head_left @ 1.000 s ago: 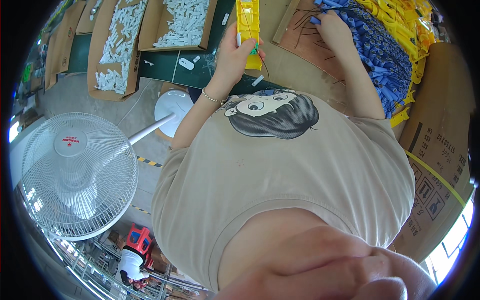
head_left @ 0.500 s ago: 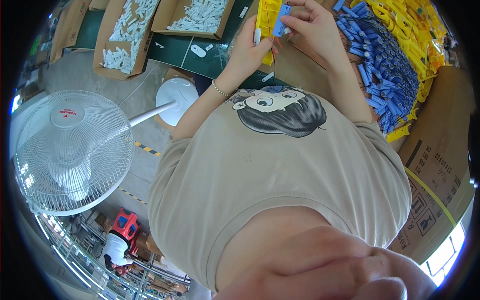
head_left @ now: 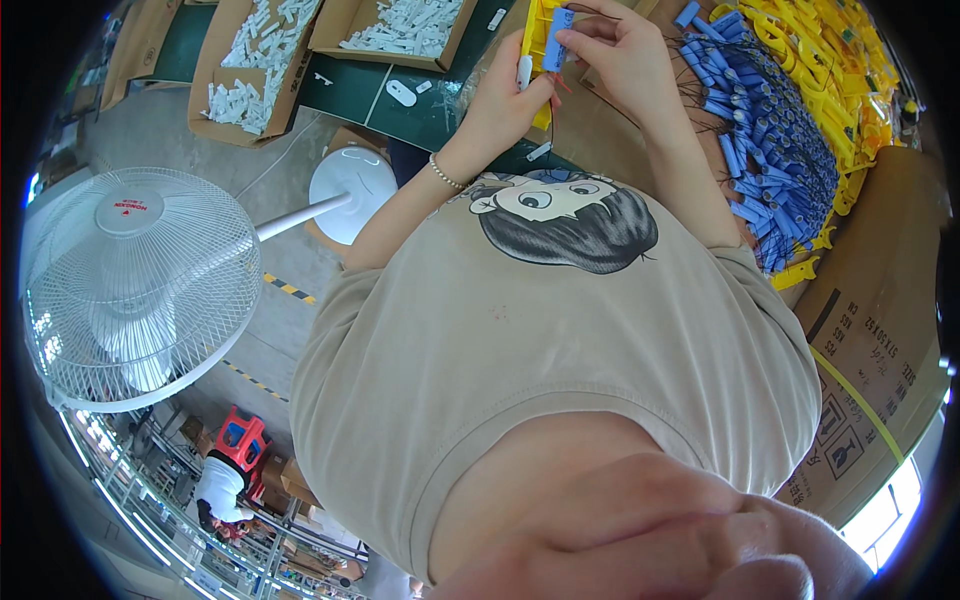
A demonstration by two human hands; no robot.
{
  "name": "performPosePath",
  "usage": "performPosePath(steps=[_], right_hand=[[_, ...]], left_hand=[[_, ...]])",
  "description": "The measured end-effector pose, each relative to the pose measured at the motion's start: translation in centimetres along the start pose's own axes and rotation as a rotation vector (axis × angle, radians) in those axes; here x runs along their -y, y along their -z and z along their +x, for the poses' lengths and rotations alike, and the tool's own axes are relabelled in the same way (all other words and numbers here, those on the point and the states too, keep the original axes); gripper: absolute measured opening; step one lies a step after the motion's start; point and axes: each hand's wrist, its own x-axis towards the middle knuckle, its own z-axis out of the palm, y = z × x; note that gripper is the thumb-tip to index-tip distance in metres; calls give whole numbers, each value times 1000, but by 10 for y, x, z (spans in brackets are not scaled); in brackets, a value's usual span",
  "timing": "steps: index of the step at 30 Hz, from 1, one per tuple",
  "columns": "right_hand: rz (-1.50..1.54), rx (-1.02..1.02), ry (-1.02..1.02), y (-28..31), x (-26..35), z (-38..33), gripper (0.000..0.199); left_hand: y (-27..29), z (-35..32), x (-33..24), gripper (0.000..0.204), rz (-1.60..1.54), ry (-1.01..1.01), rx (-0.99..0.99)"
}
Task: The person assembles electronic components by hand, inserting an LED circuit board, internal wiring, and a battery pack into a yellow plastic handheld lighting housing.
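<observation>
My left hand (head_left: 506,98) is closed around a yellow plastic housing (head_left: 541,30), which stands on end near the top edge of the view. A small white rounded piece (head_left: 525,72) shows at its side, by my left fingers. Between the fingertips of my right hand (head_left: 622,58) is a blue cylindrical battery (head_left: 557,42), held upright against or just beside the housing's right side. Thin red and dark wires (head_left: 562,84) hang below it. The upper end of the housing is cut off by the picture's edge.
To the right lie a heap of blue wired batteries (head_left: 765,150) and a pile of yellow housings (head_left: 835,60). Cardboard boxes of white parts (head_left: 248,105) stand at upper left on the green table (head_left: 345,92). A white fan (head_left: 140,285) is left; a large carton (head_left: 870,320) is right.
The battery has shifted slightly left, closer to the yellow housing, with my right fingers still on it. My left hand keeps its hold. The whole view has shifted a little.
</observation>
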Motion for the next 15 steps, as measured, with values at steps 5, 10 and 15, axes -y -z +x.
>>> performPosePath(steps=[5, 10, 15], right_hand=[[465, 5, 81, 16, -49, 14, 34], [133, 100, 52, -4, -37, -3, 26], [103, 106, 91, -17, -46, -5, 29]], left_hand=[[3, 1, -7, 40, -117, 24, -33], [3, 4, 8, 40, 68, -203, -139], [-1, -2, -16, 45, 246, -238, -125]])
